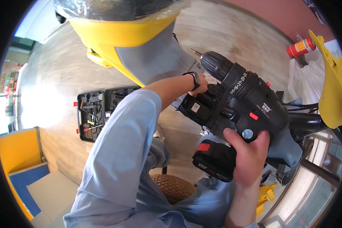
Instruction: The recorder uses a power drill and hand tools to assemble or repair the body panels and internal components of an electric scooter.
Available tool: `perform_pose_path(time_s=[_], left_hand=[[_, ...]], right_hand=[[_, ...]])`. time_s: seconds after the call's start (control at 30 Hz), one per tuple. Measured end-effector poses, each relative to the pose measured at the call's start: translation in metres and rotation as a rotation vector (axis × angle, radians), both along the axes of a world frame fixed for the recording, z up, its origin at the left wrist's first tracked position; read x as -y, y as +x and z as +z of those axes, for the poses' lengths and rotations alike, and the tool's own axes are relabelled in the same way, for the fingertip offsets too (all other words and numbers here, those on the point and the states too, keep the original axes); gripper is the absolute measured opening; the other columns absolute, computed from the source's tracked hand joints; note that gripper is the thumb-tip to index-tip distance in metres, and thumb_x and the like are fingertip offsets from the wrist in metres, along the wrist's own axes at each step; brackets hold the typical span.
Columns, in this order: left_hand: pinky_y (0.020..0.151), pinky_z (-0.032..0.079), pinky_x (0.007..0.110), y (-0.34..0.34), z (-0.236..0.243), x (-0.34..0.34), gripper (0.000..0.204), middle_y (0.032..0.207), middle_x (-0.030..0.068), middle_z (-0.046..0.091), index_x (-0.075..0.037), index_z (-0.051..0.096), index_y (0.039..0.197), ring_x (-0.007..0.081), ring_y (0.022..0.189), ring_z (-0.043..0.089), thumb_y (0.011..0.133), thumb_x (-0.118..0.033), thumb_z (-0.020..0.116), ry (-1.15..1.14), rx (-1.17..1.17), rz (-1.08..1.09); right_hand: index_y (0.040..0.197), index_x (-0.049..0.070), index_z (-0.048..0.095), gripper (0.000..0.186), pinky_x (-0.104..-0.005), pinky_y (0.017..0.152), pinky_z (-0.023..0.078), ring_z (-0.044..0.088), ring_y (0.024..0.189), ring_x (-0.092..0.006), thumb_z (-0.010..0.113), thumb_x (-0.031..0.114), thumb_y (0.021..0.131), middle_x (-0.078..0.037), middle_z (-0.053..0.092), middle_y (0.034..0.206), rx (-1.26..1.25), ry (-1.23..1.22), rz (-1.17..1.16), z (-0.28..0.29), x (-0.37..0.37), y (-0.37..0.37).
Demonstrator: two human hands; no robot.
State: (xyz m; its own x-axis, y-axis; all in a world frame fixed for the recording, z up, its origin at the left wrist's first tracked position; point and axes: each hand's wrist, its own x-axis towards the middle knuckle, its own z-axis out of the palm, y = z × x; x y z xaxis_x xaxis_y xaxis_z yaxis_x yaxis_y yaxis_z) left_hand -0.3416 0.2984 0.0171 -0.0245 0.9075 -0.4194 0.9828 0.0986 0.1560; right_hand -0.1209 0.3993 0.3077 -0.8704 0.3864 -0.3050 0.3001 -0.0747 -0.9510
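Observation:
A black cordless drill (260, 106) fills the right centre, its bit pointing toward the upper left and its battery (214, 159) at the bottom. My right hand (249, 152) is closed round the drill's handle. My left hand (198, 84), with a watch on the wrist, has curled fingers at a black part (195, 108) behind the drill; what they grip is partly hidden. Beyond it stands a large yellow and grey moulded body (117, 36), partly wrapped in clear film. A second yellow panel (330, 95) is at the right.
An open black case (89, 114) of tools lies on the wooden floor at the left. A red extinguisher (300, 48) and white plastic sheet (300, 79) are at the upper right. Yellow and blue boards (24, 182) are at the lower left. A woven seat (173, 188) shows below.

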Motion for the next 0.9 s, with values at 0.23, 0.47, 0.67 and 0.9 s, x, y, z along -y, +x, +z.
perform_pose_path(time_s=[0.23, 0.47, 0.67, 0.9], left_hand=[[0.071, 0.051, 0.041, 0.089, 0.081, 0.030, 0.025, 0.082, 0.0138, 0.068, -0.008, 0.068, 0.067, 0.0339, 0.077, 0.064, 0.072, -0.032, 0.063, 0.589, 0.198, 1.103], [0.052, 0.044, 0.029, 0.174, 0.024, 0.034, 0.019, 0.067, 0.0059, 0.056, -0.002, 0.059, 0.082, 0.0171, 0.059, 0.054, 0.076, -0.020, 0.063, 1.237, 1.432, 2.836], [0.066, 0.045, 0.033, 0.177, 0.052, 0.052, 0.016, 0.089, 0.0066, 0.056, -0.004, 0.058, 0.093, 0.0169, 0.079, 0.053, 0.080, -0.013, 0.061, 1.543, 1.816, 2.800], [0.063, 0.038, 0.036, 0.164, 0.076, 0.053, 0.013, 0.082, 0.0062, 0.054, -0.002, 0.059, 0.088, 0.0178, 0.071, 0.048, 0.077, -0.010, 0.059, 1.515, 1.852, 2.944]], right_hand=[[0.103, 0.000, 0.053, 0.038, -0.0263, 0.072, 0.044, 0.056, 0.078, -0.0122, 0.069, -0.004, 0.069, -0.006, 0.060, 0.092, 0.021, 0.050, 0.060, -0.016, -0.007, 0.005], [0.093, 0.005, 0.051, 0.028, -0.0270, 0.056, 0.046, 0.053, 0.066, -0.0110, 0.068, 0.000, 0.071, -0.003, 0.056, 0.081, 0.097, -0.022, 0.021, -0.001, 0.013, 0.005], [0.091, 0.006, 0.050, 0.028, -0.0269, 0.054, 0.046, 0.053, 0.065, -0.0107, 0.068, 0.000, 0.071, -0.003, 0.054, 0.077, 0.145, -0.091, -0.009, -0.006, 0.018, 0.013], [0.093, 0.006, 0.049, 0.030, -0.0270, 0.054, 0.046, 0.053, 0.065, -0.0112, 0.067, -0.001, 0.071, -0.003, 0.053, 0.076, 0.165, 0.010, 0.020, -0.005, 0.028, 0.012]])
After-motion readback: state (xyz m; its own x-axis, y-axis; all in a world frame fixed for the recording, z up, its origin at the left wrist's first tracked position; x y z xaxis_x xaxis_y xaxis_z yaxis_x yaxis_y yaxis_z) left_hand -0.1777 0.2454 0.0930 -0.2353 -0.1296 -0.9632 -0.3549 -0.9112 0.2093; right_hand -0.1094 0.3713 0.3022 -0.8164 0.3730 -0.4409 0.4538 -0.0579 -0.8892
